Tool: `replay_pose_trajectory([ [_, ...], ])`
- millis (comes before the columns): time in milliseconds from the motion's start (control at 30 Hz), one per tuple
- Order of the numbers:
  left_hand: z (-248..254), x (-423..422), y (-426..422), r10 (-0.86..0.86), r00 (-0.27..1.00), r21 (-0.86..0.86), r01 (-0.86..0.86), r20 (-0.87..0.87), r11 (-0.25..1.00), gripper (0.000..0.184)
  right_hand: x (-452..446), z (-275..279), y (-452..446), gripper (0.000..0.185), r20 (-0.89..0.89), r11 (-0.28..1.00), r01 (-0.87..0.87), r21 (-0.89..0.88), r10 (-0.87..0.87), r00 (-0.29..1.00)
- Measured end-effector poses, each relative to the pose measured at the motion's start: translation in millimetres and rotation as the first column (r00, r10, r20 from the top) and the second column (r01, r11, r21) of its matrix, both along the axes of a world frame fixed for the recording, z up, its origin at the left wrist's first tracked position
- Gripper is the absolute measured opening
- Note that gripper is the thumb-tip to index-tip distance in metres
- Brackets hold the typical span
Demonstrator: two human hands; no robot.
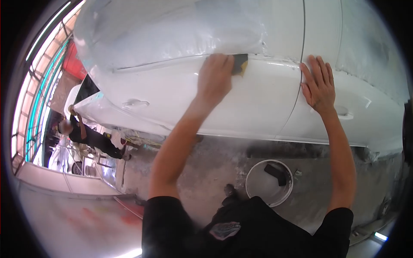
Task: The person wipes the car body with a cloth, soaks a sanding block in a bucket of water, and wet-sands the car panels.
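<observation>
Dark sheet (241, 62) with a bit of tan showing on it (sandpaper, by the look of it) is up against the side of a white car (180, 92), right on the crease below the filmed-over window (215, 32). Plenty of bare panel either side of it along that crease, so lots of room to slide, and the door seam (303, 32) is a fair way off toward the right hand (318, 86). Floor (202, 165) behind has some space too, though a white bucket (260, 190) with a dark block (275, 173) in it sits down there, near the person's legs.

Left hand (215, 75) is curled over the sheet, pinning it to the bodywork, with one end poking out past the fingers. Can't really see the thumb from here. Right hand holds nothing: flat on the car just past the seam, fingers a little spread, wrist near a door handle (345, 115). Hands are well apart, both arms reaching forward, left one angled inward, right one a bit straighter.
</observation>
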State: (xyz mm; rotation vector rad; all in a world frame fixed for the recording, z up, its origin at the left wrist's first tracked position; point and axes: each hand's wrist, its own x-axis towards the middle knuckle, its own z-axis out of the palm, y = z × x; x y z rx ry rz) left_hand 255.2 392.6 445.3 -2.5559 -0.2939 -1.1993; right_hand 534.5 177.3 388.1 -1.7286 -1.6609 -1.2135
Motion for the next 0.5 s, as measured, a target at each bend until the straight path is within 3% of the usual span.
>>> replay_pose_trajectory([
  [67,1,-38,41,0.079,0.995,0.055,-0.076,-0.054,0.996,0.042,0,-3,-2,0.052,0.0,1.0,0.019,-0.01,-0.019,1.0],
  [133,17,-91,67,0.185,0.978,-0.007,-0.187,-0.097,0.982,0.043,-1,-3,-2,0.052,0.0,1.0,0.004,0.013,-0.004,1.0],
  [233,19,-81,48,0.205,0.979,-0.069,-0.204,0.009,0.977,0.042,-3,-5,-3,0.051,-0.017,1.0,-0.001,0.025,0.002,1.0],
  [267,7,-57,34,0.196,0.98,-0.014,-0.196,0.017,0.98,0.042,-2,-2,-2,0.051,-0.01,0.999,-0.005,0.032,0.006,1.0],
  [300,-11,-26,23,0.024,0.995,0.003,-0.024,0.098,1.0,0.042,-1,-1,-3,0.051,-0.01,1.0,0.005,0.027,-0.004,1.0],
  [400,-4,29,-36,0.15,0.989,-0.025,-0.15,-0.014,0.988,0.044,-1,-1,-3,0.051,0.004,1.0,0.005,0.015,-0.005,1.0],
  [500,-5,-22,19,0.085,0.993,-0.028,-0.088,-0.08,0.996,0.043,1,-3,-3,0.051,0.004,1.0,-0.005,0.018,0.005,1.0],
])
